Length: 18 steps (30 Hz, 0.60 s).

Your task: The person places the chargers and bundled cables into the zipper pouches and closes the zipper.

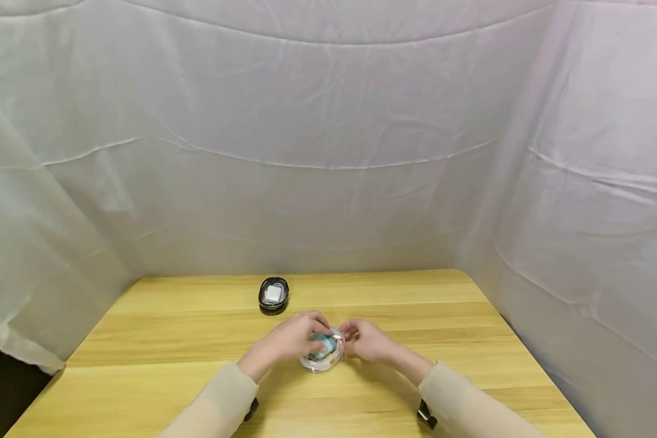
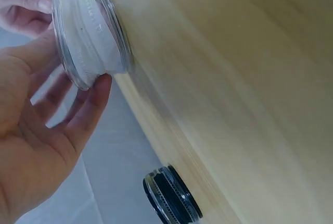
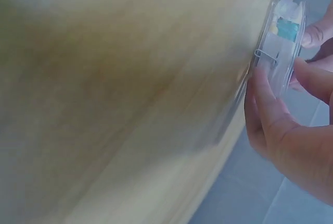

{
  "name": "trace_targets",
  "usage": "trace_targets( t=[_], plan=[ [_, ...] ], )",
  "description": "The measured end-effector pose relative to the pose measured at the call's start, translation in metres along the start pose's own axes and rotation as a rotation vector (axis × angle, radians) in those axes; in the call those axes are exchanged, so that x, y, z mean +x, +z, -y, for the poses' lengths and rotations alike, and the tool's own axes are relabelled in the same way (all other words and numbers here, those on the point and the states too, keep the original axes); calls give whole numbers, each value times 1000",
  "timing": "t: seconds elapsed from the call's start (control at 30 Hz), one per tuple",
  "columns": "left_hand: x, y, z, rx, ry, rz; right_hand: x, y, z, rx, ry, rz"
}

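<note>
A small round clear case (image 1: 322, 356) with white and teal contents sits on the wooden table (image 1: 164, 340) in front of me. My left hand (image 1: 291, 338) curls over its top and left side, fingers around the rim (image 2: 86, 41). My right hand (image 1: 368, 340) pinches the case's right edge, thumb and fingers on the clear rim (image 3: 281, 41) by a small metal clip (image 3: 265, 57). A second round case (image 1: 274, 295), black with a white item inside, lies farther back on the table; in the left wrist view the black case (image 2: 171, 195) appears near the table edge.
White cloth (image 1: 328, 140) hangs behind and at both sides of the table. The table's left edge drops to a dark gap (image 1: 5, 383). Bare wood (image 1: 471, 316) surrounds the hands.
</note>
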State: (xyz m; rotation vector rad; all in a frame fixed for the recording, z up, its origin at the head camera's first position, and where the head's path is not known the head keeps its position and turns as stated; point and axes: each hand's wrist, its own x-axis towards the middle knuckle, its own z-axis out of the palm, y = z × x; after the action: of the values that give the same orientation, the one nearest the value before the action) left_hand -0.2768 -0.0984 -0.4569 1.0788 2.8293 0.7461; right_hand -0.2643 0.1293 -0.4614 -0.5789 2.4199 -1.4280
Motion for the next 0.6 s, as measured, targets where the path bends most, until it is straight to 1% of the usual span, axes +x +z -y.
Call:
trace_targets(
  t=[0.1, 0.17, 0.33, 0.43, 0.5, 0.6],
  plan=[
    [0, 3, -2, 8, -51, -29, 4, 2, -2, -18, 7, -24],
    [1, 5, -4, -4, -93, -60, 6, 4, -4, -31, 17, -59],
    [5, 13, -6, -39, -209, -162, 10, 11, -4, 6, 68, -131],
    [8, 15, -5, -55, -258, -211, 15, 14, -4, 16, 67, -166],
    [9, 15, -5, -74, -279, -224, 19, 14, -6, 23, 60, -199],
    [11, 15, -4, -134, -298, -218, 24, 13, -9, 51, 65, -246]
  ],
)
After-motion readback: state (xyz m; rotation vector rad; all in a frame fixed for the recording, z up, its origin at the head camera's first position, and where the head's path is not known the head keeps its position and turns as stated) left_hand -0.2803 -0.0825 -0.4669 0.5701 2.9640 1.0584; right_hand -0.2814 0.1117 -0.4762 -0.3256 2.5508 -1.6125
